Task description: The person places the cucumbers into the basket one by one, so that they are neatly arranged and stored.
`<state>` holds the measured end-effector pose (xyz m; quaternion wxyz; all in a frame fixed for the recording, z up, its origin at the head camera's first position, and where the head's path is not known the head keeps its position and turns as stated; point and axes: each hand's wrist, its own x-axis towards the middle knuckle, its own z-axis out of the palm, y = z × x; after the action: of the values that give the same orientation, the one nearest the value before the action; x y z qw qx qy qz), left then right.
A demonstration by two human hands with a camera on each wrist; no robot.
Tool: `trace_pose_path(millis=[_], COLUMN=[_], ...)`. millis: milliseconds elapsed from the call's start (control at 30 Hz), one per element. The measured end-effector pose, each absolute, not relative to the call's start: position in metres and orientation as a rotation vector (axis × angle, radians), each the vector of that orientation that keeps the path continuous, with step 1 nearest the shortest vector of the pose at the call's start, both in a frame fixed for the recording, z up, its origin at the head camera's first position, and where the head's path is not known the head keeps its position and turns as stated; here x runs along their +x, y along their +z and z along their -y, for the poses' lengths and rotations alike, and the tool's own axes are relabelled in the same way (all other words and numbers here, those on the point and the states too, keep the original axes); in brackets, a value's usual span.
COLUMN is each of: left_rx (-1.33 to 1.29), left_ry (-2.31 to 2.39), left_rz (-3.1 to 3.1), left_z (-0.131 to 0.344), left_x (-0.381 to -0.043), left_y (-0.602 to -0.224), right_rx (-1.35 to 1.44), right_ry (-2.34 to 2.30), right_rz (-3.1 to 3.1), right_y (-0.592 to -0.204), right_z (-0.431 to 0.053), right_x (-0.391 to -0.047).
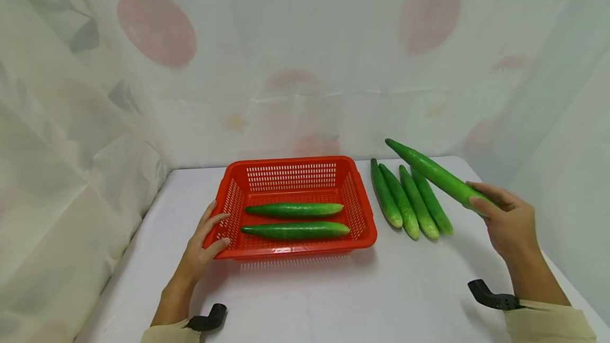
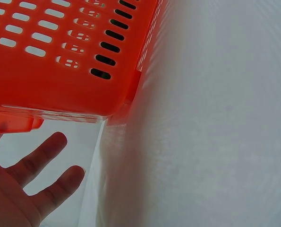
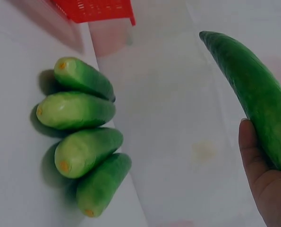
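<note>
A red plastic basket (image 1: 295, 251) stands mid-table with two cucumbers (image 1: 295, 230) lying side by side in it. My left hand (image 1: 200, 247) rests on the basket's left rim, thumb and fingers spread; in the left wrist view two straight fingers (image 2: 38, 158) stand apart from the basket wall. My right hand (image 1: 512, 221) grips a long green cucumber (image 1: 436, 173) by one end, raised above the table at the right with its dark tip pointing to the upper left. In the right wrist view this cucumber (image 3: 253, 90) lies between thumb and fingers.
Several more cucumbers (image 1: 402, 202) lie in a row on the white table (image 1: 305, 300), just right of the basket. A pale curtain (image 1: 295, 68) with fruit prints hangs behind the table. Folded cloth (image 1: 62, 200) hangs along the left side.
</note>
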<state>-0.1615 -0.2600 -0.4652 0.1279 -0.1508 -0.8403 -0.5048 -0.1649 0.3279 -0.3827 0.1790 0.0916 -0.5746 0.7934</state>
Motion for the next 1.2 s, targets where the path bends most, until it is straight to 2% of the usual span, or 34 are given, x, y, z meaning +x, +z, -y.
trace_pose_path(millis=[733, 1200], left_rx=[-0.436, -0.424], left_ry=[-1.471, -1.49], left_rz=[2.451, 2.447], left_z=[0.259, 0.259], left_x=[-0.161, -0.161], left_y=[-0.465, -0.464], right_rx=[0.693, 0.461], right_ry=[2.171, 1.809], right_rz=[1.786, 2.236], right_y=[-0.366, -0.36], right_z=[-0.283, -0.242], right_x=[-0.166, -0.171])
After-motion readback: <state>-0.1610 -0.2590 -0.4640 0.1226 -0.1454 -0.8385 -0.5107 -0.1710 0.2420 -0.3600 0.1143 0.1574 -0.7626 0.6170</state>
